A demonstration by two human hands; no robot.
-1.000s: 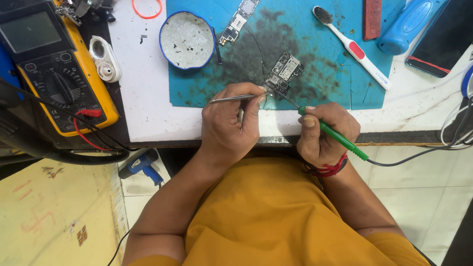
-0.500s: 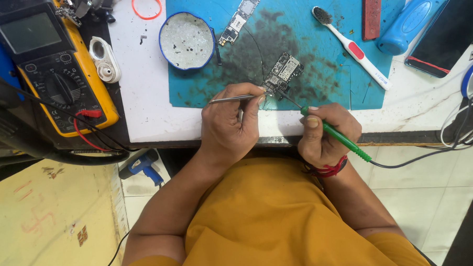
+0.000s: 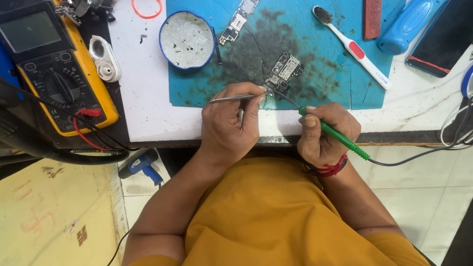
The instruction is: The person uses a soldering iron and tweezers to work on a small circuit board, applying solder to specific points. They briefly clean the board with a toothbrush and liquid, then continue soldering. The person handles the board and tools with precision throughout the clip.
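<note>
Two hands over blue mat. Left hand: closed around metal tweezers, tips at small circuit board on mat. Right hand: pen-gripping green soldering iron, tip touching board. Round blue-rimmed dish: dark specks inside.

A mat is laid on the table. On it, a circuit board is placed centrally, a round dish to its left, a toothbrush to its right. A multimeter is set left of the mat.
</note>
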